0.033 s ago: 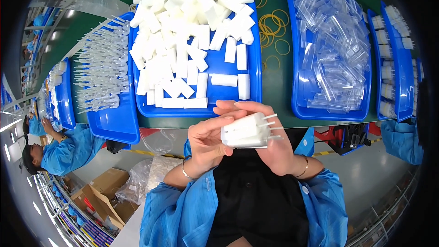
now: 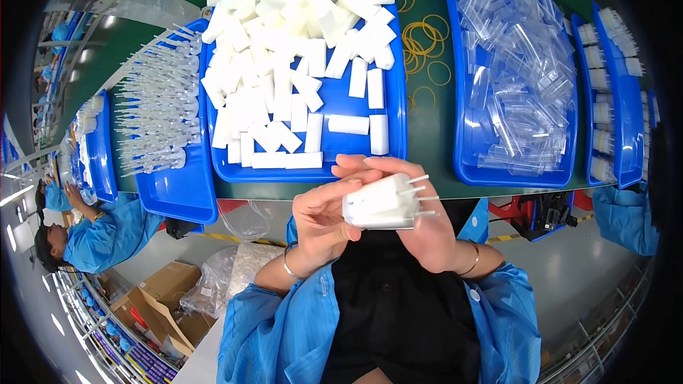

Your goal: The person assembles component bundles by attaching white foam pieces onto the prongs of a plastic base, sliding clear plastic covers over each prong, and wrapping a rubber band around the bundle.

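Observation:
My left hand (image 2: 320,224) and my right hand (image 2: 430,238) together hold a small bundle of white pieces (image 2: 377,203) close to my chest, below the table edge. Thin white stems stick out of the bundle toward the right. My left thumb and fingers press on its left end, while my right fingers curl over its top and back. Just beyond my hands lies a blue tray (image 2: 400,153) heaped with white rectangular blocks (image 2: 284,64).
A blue tray of clear plastic sleeves (image 2: 523,64) sits right, a tray of thin white stemmed parts (image 2: 160,121) left. Yellow rubber bands (image 2: 423,43) lie on the green belt. A person in a blue coat (image 2: 99,235) works at left; cardboard boxes (image 2: 160,299) stand below.

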{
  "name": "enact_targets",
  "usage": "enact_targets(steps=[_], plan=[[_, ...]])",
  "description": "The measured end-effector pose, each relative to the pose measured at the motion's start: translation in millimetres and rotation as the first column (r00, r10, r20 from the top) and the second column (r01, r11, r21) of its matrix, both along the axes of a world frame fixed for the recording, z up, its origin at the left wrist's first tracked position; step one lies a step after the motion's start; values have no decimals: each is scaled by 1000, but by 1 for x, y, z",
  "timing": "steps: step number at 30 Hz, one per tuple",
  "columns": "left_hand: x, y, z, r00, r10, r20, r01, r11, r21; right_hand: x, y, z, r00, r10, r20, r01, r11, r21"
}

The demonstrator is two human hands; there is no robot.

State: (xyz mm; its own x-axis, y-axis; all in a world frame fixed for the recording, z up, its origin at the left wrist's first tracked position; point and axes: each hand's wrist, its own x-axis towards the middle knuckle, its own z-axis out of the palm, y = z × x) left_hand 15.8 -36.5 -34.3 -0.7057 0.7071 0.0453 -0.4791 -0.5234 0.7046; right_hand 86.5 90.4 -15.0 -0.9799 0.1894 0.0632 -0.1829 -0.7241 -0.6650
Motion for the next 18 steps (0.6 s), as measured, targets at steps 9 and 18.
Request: enact_targets(steps=[9,18], plan=[[10,0,-8,999,52,5,-52,999,15,-1,-2,-10,995,-19,-102,31,993,116],[3,8,-1,1000,-6,-6,6,1000,9,-1,6,0,999,-46,21,43,989,141]])
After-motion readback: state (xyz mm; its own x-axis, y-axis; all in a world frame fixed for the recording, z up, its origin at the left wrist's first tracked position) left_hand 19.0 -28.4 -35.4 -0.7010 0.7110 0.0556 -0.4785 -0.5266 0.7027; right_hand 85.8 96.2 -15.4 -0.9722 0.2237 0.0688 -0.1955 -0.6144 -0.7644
